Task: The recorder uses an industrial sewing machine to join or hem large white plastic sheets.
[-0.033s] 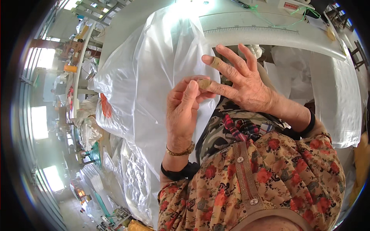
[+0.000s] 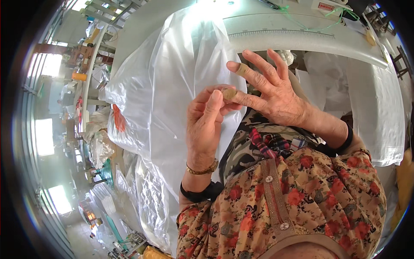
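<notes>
My left hand (image 2: 204,123) is closed in a pinch around the thumb tip of my right hand (image 2: 276,97). A tan adhesive bandage (image 2: 229,94) wraps that thumb, between the left thumb and fingers. The right hand is open, its other fingers stretched out and apart, holding nothing. A second tan bandage (image 2: 242,70) circles its index finger. Beneath and beyond both hands spreads a large sheet of translucent white plastic film (image 2: 172,86), draped over the table and down toward my lap.
The pale work table (image 2: 267,23) has a ruler scale (image 2: 280,31) along it. Green string (image 2: 297,23) lies near the far right. More plastic film (image 2: 377,108) hangs at the right. To the left stand a workbench (image 2: 92,64) and an orange-red bundle (image 2: 118,118).
</notes>
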The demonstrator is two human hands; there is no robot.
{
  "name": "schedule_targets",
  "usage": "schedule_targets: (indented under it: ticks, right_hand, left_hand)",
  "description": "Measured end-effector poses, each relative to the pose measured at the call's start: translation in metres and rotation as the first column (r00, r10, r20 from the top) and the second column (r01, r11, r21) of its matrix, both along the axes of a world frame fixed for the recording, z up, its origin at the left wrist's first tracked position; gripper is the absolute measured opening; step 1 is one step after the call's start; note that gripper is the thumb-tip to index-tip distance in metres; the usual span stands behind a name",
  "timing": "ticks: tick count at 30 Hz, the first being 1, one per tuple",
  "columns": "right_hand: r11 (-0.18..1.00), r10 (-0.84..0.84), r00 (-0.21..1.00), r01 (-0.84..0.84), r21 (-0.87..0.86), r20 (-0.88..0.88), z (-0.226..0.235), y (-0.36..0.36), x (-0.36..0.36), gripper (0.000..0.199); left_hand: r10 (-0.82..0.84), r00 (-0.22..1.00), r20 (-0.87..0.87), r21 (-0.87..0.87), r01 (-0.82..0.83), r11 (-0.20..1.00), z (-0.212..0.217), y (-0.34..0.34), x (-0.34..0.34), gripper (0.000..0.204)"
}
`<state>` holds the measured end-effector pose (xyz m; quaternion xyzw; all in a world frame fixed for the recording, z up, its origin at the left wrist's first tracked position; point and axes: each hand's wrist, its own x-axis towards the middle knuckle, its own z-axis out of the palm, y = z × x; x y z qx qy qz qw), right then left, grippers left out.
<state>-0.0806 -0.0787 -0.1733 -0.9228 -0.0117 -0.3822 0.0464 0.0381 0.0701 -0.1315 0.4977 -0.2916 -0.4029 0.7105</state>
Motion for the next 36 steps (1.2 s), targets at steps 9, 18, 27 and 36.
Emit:
schedule_targets:
  ticks: [9,18,27,36]
  right_hand:
    - [0.953,0.16,0.986,-0.143,0.266,-0.041,0.004,0.002,-0.004,0.059]
    - [0.888,0.232,0.972,-0.195,0.415,-0.039,0.004,0.002,-0.005,0.066]
    - [0.998,-0.058,0.997,0.058,0.007,-0.044,-0.002,-0.003,-0.01,0.061]
    - [0.992,-0.084,0.995,0.088,-0.093,0.047,-0.014,-0.008,-0.006,0.064]
  left_hand:
    - [-0.059,0.998,-0.028,-0.018,0.058,0.998,-0.001,-0.008,-0.001,0.033]
    - [-0.054,0.994,-0.097,-0.039,0.05,0.998,-0.004,-0.011,-0.003,0.035]
    - [-0.003,1.0,0.021,-0.014,0.003,1.0,0.001,-0.007,-0.009,0.043]
    - [-0.057,0.996,0.069,-0.087,0.063,0.994,-0.007,-0.008,-0.005,0.049]
